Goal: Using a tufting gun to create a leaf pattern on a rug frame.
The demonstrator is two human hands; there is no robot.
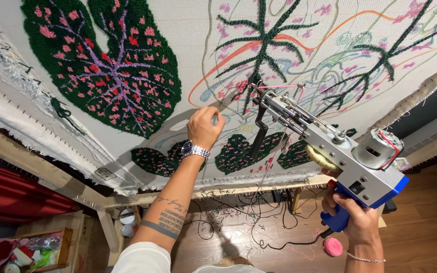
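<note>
Two bare hands are seen raised before a stretched tufting cloth (pixel 188 45) that fills the upper part of the view. A blue and silver tufting gun (pixel 340 151) is held by the right hand (pixel 352 215) at about five o'clock; the fingers are wrapped tightly round the blue handle, and the needle end is pointed toward eleven o'clock, touching or nearly touching the cloth near the centre. Pink yarn (pixel 279 87) is threaded across the gun's front. The left hand (pixel 204 126), with a metal wristwatch (pixel 194 150) worn on it, is laid against the cloth just at nine o'clock of the needle; its fingers are curled inward, but whether anything is pinched between them cannot be told. A large dark green tufted leaf (pixel 107 65) with pink spots and purple veins is found at ten o'clock, and smaller green patches (pixel 238 151) lie just below the hands. The cloth is carried by a wooden frame (pixel 36 167). A ball of pink yarn (pixel 333 246) is seen on the wooden floor (pixel 421 232) at five o'clock, beside a black cable (pixel 279 245).
</note>
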